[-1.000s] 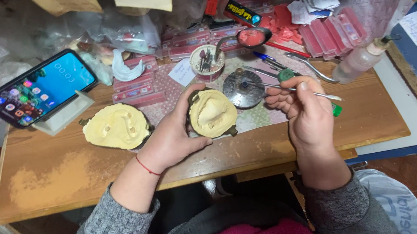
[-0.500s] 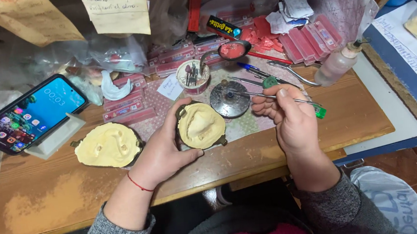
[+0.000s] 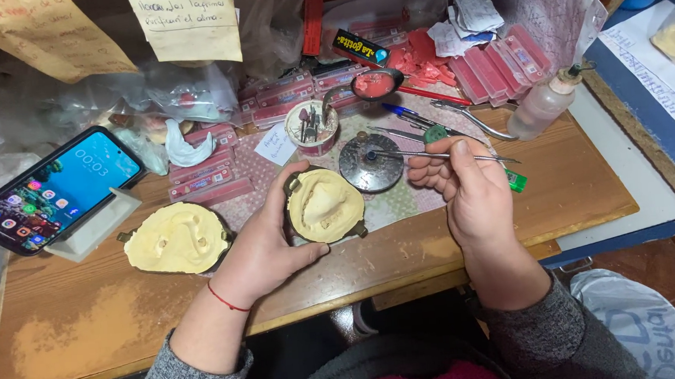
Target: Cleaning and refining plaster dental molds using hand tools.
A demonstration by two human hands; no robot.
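Yellow plaster mould half (image 3: 324, 206) sits at frame centre on the tabletop (image 3: 86, 326), left hand (image 3: 266, 242) fingers cupped around it, right hand (image 3: 464, 184) fingers pinching a thin metal tool (image 3: 430, 153), best kept steady, strokes light.

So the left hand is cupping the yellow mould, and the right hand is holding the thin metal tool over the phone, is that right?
Not quite. In the head view the right hand holds the thin metal tool with its tip over the round metal dish, not the phone, which lies far to the left. The left hand does cup the yellow mould.
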